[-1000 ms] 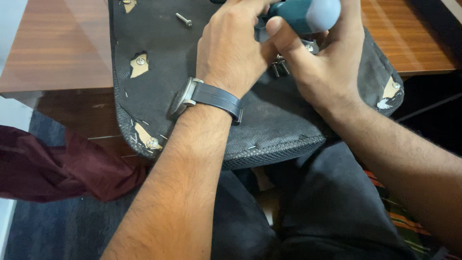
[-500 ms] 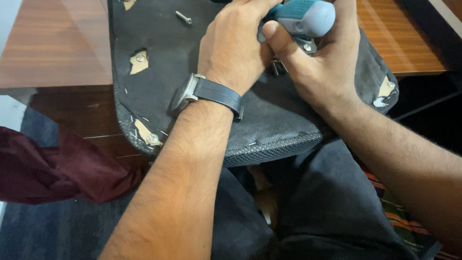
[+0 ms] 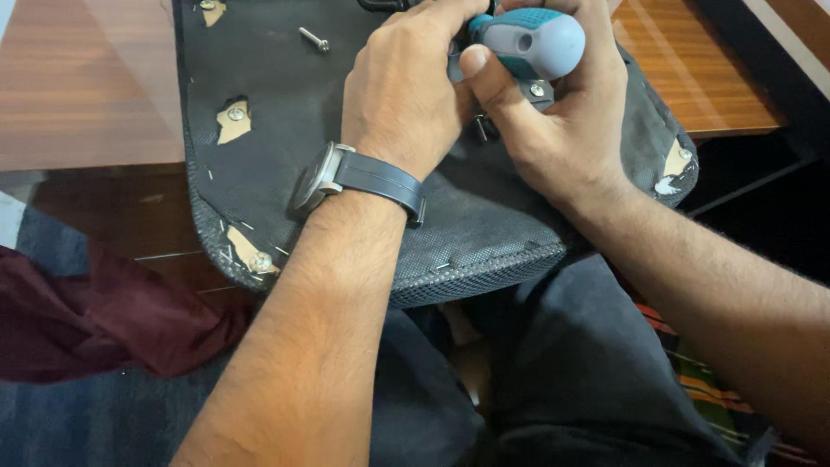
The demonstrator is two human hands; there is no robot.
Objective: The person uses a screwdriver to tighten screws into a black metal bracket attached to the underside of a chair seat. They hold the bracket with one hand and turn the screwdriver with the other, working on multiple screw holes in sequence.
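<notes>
- We're gripping the screwdriver (image 3: 532, 41) in our right hand (image 3: 562, 130), fingers wrapped tight round its handle, at the seat's (image 3: 285, 173) far edge.
- Its shaft is pointing down into the seat, hidden.
- Our left hand (image 3: 406, 95) is curling just left, touching it; can't tell what it's pinching.

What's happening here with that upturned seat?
A person has an upturned chair seat, covered in black fabric, propped between their lap and a wooden table. The right hand grips a screwdriver with a teal and grey handle, tip down near the seat's middle, while the left hand, a wristwatch on its wrist, steadies it there. A loose screw lies on the fabric, and a maroon cloth lies below to the left.
</notes>
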